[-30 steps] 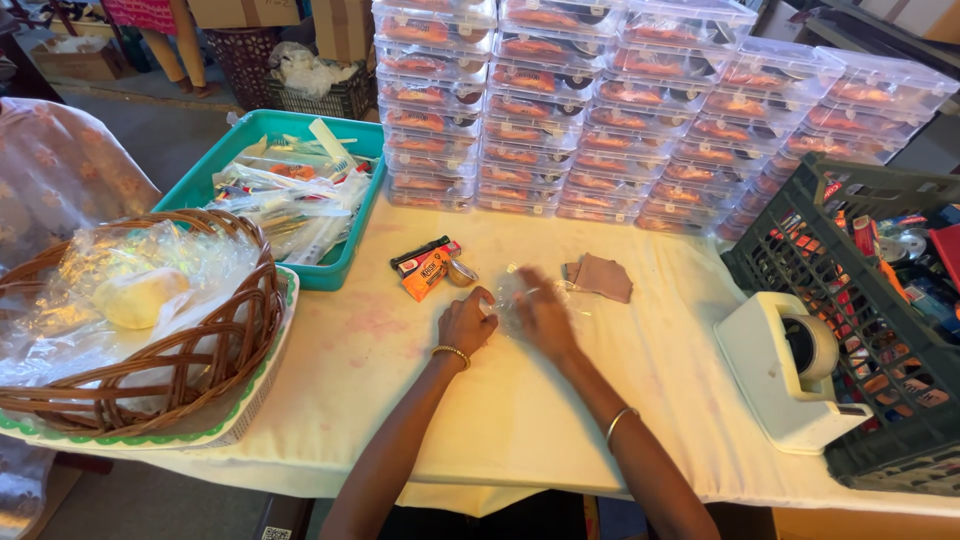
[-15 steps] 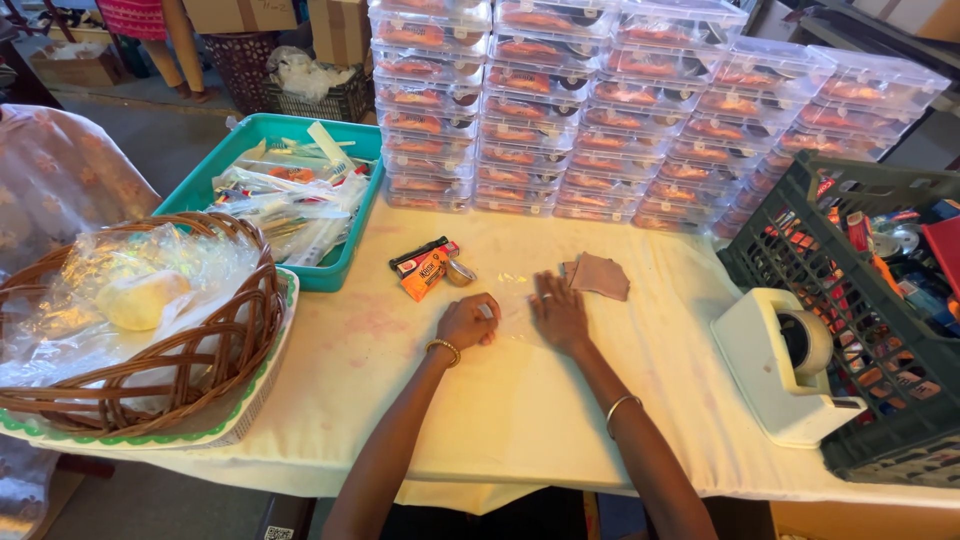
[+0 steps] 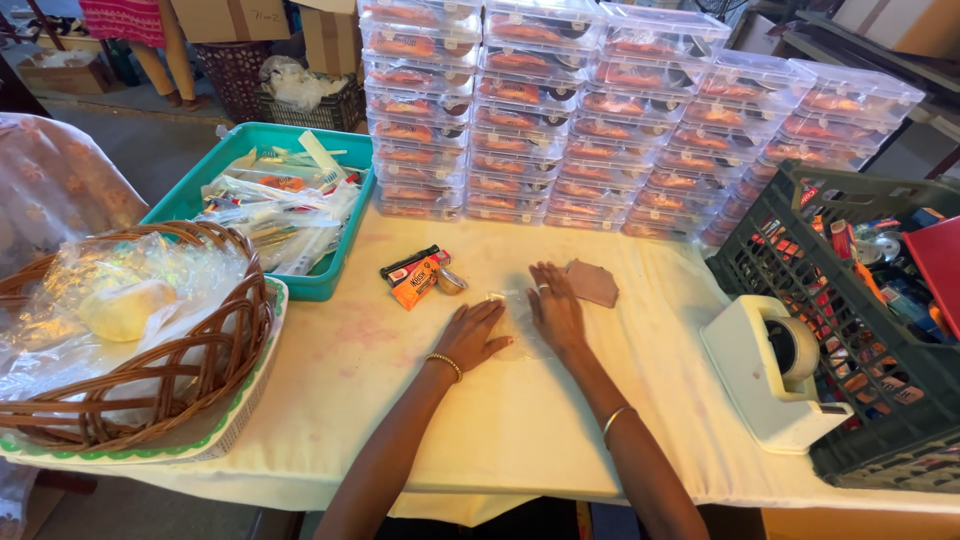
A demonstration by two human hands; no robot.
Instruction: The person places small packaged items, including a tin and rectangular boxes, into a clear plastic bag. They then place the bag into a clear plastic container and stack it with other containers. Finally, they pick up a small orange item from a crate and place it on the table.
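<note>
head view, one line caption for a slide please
Both hands, left hand and right hand, press flat on a clear plastic bag on the table.

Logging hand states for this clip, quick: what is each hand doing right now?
Left hand: open, flat, palm down on the clear plastic bag.
Right hand: open, flat on the same bag, holding nothing.

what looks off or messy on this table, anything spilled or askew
Nothing is spilled or damaged. Both hands, left and right, lie flat on a clear plastic bag. The packets in the teal tray are a loose heap. The stacked clear boxes step down unevenly to the right. Faint pink stains mark the tablecloth.
</note>
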